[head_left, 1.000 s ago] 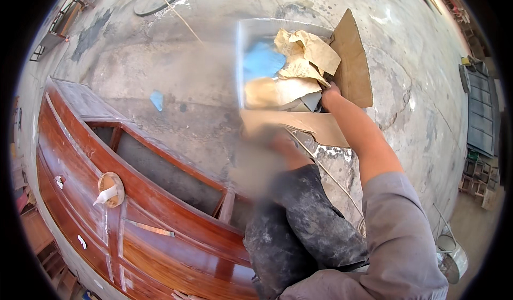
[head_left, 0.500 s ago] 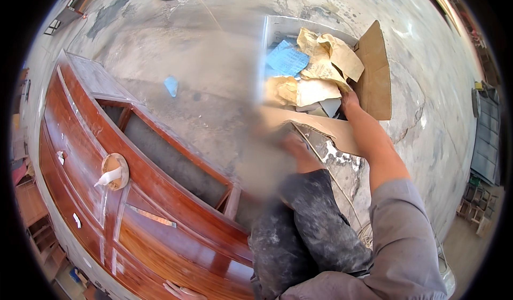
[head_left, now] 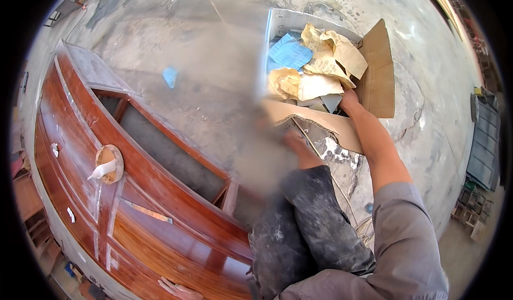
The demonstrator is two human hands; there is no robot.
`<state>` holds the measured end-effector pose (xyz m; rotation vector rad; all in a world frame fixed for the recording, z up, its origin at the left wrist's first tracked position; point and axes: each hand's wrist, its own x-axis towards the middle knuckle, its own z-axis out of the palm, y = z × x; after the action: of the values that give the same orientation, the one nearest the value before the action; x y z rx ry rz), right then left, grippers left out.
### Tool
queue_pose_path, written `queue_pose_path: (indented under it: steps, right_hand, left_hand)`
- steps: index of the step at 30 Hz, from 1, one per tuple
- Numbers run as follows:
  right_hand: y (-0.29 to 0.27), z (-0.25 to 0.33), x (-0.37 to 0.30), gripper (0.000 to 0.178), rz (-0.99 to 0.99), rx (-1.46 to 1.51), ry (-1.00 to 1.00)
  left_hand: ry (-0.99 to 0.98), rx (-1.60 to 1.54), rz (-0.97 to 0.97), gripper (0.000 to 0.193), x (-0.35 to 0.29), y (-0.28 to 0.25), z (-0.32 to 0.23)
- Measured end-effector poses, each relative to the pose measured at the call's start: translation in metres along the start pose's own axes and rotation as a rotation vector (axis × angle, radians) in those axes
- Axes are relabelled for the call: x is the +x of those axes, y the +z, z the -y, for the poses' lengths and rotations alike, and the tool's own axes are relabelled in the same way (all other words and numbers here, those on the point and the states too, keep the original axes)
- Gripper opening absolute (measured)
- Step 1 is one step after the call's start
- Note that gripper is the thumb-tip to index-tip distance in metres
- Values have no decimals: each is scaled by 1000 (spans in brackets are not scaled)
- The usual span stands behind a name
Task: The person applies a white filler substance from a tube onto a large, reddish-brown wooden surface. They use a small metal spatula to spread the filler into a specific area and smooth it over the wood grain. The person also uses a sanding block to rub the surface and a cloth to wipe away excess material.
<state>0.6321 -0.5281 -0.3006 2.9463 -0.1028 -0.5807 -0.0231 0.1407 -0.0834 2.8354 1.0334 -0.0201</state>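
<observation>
Right hand (head_left: 349, 101) reaches into open cardboard box (head_left: 380, 70), fingers hidden by crumpled tan paper (head_left: 343, 53) inside; cannot tell whether gripping anything. Blur smears box's near-left corner. Right arm stretched forward. Left hand (head_left: 183, 291), cut off by lower edge, rests flat, fingers extended, on reddish-brown wooden furniture (head_left: 160, 235).

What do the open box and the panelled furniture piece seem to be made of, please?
The open box looks like matte brown cardboard, given its ragged front flap. The panelled furniture piece seems wooden, probably varnished: grain shows and its surface gleams.
</observation>
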Motion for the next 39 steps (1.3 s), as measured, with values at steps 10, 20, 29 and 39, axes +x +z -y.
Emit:
queue_pose_path:
  steps: [10, 20, 29, 39]
  right_hand:
    - [-106, 38, -107, 12, -459, 419, -144]
    - [-107, -12, -109, 20, -333, 276, -125]
    - [-18, -71, 1, 20, 231, 344, 44]
    - [-49, 44, -42, 49, 323, 290, 122]
  left_hand:
    - [-72, -38, -103, 75, -8, -9, 11]
    - [-108, -7, -120, 71, -1, -1, 7]
    - [-44, -114, -87, 74, 1, 31, 2]
    - [-1, -22, -89, 80, -5, 3, 15]
